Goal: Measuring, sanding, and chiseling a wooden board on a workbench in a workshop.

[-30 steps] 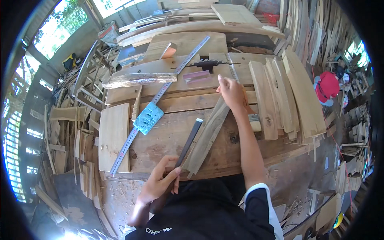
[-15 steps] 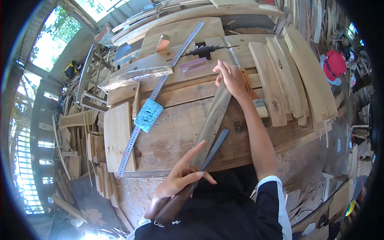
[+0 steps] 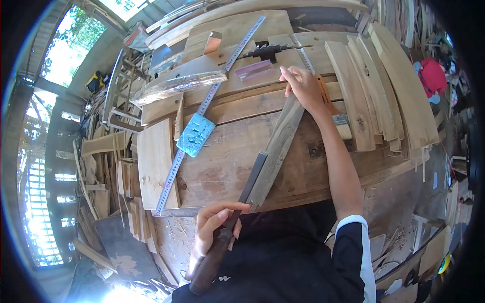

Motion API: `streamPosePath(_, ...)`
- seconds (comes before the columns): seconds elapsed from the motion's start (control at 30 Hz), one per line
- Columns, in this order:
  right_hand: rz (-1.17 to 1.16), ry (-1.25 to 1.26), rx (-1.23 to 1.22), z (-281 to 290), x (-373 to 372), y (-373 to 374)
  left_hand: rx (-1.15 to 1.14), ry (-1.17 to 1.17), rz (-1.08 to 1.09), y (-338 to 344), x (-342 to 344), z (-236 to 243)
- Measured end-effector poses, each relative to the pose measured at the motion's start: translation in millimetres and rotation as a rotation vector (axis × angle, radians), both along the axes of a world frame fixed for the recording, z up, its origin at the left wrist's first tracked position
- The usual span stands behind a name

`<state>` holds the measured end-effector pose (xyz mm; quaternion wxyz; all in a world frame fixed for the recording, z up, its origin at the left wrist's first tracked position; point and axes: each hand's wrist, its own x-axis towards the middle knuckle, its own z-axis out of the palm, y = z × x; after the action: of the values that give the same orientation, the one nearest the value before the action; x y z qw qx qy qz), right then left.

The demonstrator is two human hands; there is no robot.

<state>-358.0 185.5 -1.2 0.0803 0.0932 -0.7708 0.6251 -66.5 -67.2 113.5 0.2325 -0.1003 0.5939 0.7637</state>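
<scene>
In my left hand (image 3: 217, 224) is a chisel (image 3: 255, 177), its long flat grey blade pointing away and its dark wooden handle (image 3: 209, 265) running down toward my body. The fingers are closed around the place where blade and handle meet. The blade lies along the left edge of a narrow wooden strip (image 3: 283, 146), overlapping its near end; whether they touch is unclear. Farther off, my right hand (image 3: 303, 86) is closed on the strip's far end, its fingertips bent together. The strip slants across the wooden worktable (image 3: 222, 171), its near end at the front edge.
A long ruler (image 3: 206, 103) crosses the table's left side under a blue block (image 3: 196, 135). Beyond lie a rough timber piece (image 3: 177, 87), a pink-purple bar (image 3: 254, 70) and a dark toothed blade (image 3: 268, 52). A brush (image 3: 342, 126) and several boards (image 3: 358, 96) lie right.
The chisel blade has gone from the strip's right side to its left edge. My left index finger, stretched along the strip before, now curls around the chisel. The whole view has shifted slightly.
</scene>
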Motion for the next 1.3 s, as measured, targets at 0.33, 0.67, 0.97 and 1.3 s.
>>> streamPosePath(0.33, 0.066, -0.022, 0.087, 8, 13, -12, -0.203, -0.146, -0.223, -2, -16, 9)
streamPosePath(0.67, 0.053, -0.017, 0.219, 14, 11, -7, -0.029, -0.181, -0.242, 3, -32, -13)
streamPosePath(0.97, 0.097, -0.065, 0.199, 16, 10, 5, -0.264, 0.08, -0.379, 1, -55, -8)
streamPosePath(1.3, 0.074, -0.106, -0.002, 3, 5, 5, -0.705, 0.184, -0.398, 27, -87, 19)
